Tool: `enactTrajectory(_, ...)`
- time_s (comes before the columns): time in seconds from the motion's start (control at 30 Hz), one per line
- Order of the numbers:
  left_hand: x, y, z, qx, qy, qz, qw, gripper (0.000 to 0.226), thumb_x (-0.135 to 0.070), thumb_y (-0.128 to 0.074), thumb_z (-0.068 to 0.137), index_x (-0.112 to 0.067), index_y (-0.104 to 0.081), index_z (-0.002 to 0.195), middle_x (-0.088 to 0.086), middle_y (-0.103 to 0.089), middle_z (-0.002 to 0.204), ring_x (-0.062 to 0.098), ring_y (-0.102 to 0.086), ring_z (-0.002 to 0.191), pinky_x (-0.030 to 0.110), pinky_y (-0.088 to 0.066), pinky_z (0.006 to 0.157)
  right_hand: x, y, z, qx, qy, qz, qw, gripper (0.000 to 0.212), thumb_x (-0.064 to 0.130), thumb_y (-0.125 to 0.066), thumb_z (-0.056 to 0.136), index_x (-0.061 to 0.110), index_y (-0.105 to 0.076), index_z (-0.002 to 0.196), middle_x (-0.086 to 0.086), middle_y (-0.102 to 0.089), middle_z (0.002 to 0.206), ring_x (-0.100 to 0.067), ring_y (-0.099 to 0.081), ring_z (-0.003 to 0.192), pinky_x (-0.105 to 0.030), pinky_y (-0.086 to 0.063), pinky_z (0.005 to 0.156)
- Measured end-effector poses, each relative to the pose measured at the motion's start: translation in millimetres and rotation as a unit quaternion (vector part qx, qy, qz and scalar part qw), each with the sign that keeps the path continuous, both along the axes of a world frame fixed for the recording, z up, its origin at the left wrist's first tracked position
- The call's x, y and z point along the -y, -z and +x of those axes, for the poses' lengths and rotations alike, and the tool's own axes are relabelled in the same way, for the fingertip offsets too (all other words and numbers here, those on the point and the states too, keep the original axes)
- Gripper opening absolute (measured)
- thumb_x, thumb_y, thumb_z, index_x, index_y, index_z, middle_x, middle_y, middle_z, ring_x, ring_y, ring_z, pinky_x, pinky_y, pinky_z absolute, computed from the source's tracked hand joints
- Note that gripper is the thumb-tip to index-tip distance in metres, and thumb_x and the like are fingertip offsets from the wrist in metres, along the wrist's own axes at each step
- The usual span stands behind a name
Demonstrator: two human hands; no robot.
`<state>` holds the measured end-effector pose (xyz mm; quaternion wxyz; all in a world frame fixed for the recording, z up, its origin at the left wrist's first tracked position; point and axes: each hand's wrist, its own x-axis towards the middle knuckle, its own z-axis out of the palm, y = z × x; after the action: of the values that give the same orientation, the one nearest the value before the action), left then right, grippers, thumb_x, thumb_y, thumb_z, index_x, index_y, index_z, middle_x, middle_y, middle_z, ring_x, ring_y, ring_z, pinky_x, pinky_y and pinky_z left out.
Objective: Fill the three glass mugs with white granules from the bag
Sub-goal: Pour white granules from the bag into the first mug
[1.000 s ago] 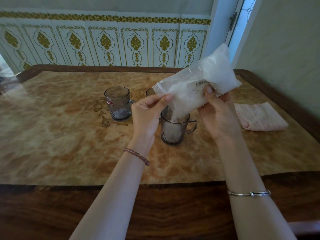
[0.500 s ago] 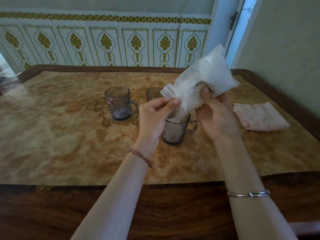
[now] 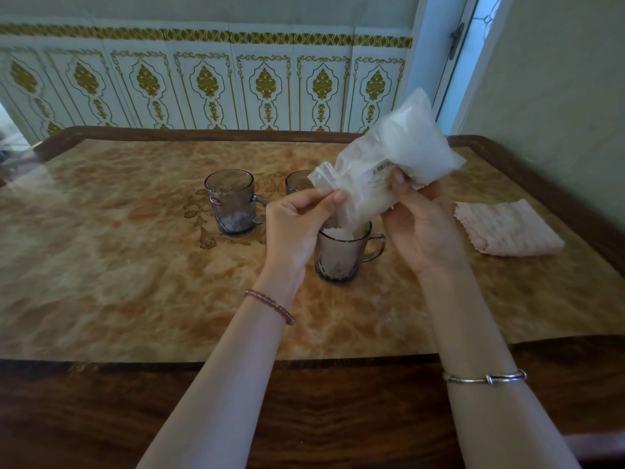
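Observation:
A clear plastic bag of white granules [image 3: 402, 154] is tilted mouth-down over the near glass mug [image 3: 341, 257]. White granules are heaped at that mug's rim. My left hand [image 3: 297, 225] pinches the bag's open corner, and my right hand [image 3: 422, 225] grips the bag's body from below. A second smoky glass mug [image 3: 230, 201], with a red label, stands to the left with a little white at its bottom. The third mug [image 3: 297, 182] stands behind, mostly hidden by the bag and my left hand.
All of it stands on a marble-patterned table [image 3: 118, 265] with a dark wooden rim. A folded pink cloth [image 3: 507, 228] lies to the right. A tiled wall runs behind the table, with a door at the back right.
The bag has tipped steeper toward the near mug, and the granules in that mug have risen to its rim. Both hands have shifted slightly with the bag.

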<state>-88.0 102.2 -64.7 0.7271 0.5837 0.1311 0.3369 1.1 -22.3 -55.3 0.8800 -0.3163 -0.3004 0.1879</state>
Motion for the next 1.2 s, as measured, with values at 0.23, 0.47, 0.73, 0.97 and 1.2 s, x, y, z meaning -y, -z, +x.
enactTrajectory(0.23, -2.5, 0.5, 0.2, 0.006, -0.001, -0.009, 1.0, 0.008, -0.009, -0.077, 0.076, -0.007, -0.075, 0.083, -0.005, -0.074, 0.075, 0.004, -0.069, 0.077, 0.015, -0.052, 0.071, 4.7, 0.1, 4.0, -0.01, 0.001, 0.015, 1.0, 0.056, 0.007, -0.074, 0.073, 0.008, -0.051, 0.124, -0.004, -0.067, 0.112, -0.02, -0.06, 0.114, -0.045, -0.046, 0.102)
enactTrajectory(0.47, 0.3, 1.8, 1.1, 0.003, 0.0, -0.01, 1.0, 0.011, -0.009, -0.077, 0.076, -0.005, -0.075, 0.085, -0.003, -0.073, 0.076, 0.002, -0.069, 0.075, 0.012, -0.051, 0.068, 0.3, -0.2, 1.6, -0.007, -0.001, 0.002, 1.0, 0.059, 0.009, -0.077, 0.069, 0.009, -0.052, 0.123, -0.005, -0.068, 0.111, -0.021, -0.061, 0.112, -0.045, -0.047, 0.101)
enactTrajectory(0.73, -7.0, 1.2, 0.8, 0.007, -0.008, -0.032, 0.999, 0.009, -0.012, -0.075, 0.079, -0.006, -0.075, 0.085, 0.001, -0.073, 0.083, 0.006, -0.067, 0.081, 0.016, -0.052, 0.071, 3.3, -2.6, 1.2, -0.033, 0.034, -0.01, 0.999, 0.06, 0.01, -0.076, 0.066, 0.009, -0.055, 0.122, -0.005, -0.069, 0.11, -0.021, -0.063, 0.111, -0.046, -0.049, 0.1)
enactTrajectory(0.97, -3.8, 3.2, 2.1, -0.004, -0.008, -0.005, 1.0, 0.006, -0.015, -0.076, 0.079, -0.009, -0.074, 0.081, 0.002, -0.071, 0.08, 0.011, -0.065, 0.081, 0.022, -0.053, 0.076, 0.4, -3.1, 1.2, -0.042, 0.05, -0.016, 0.998, 0.079, 0.019, -0.086, 0.06, 0.004, -0.05, 0.129, -0.011, -0.063, 0.12, -0.025, -0.06, 0.116, -0.046, -0.048, 0.101)
enactTrajectory(1.2, -4.7, 1.9, 1.2, 0.016, -0.033, 0.036, 0.999, 0.005, -0.01, -0.075, 0.079, -0.011, -0.071, 0.082, 0.001, -0.073, 0.081, 0.012, -0.07, 0.082, 0.022, -0.055, 0.074, -0.9, -0.1, 1.4, -0.036, 0.031, -0.004, 0.999, 0.064, 0.016, -0.085, 0.06, 0.006, -0.058, 0.118, -0.01, -0.067, 0.114, -0.024, -0.062, 0.113, -0.048, -0.045, 0.104)
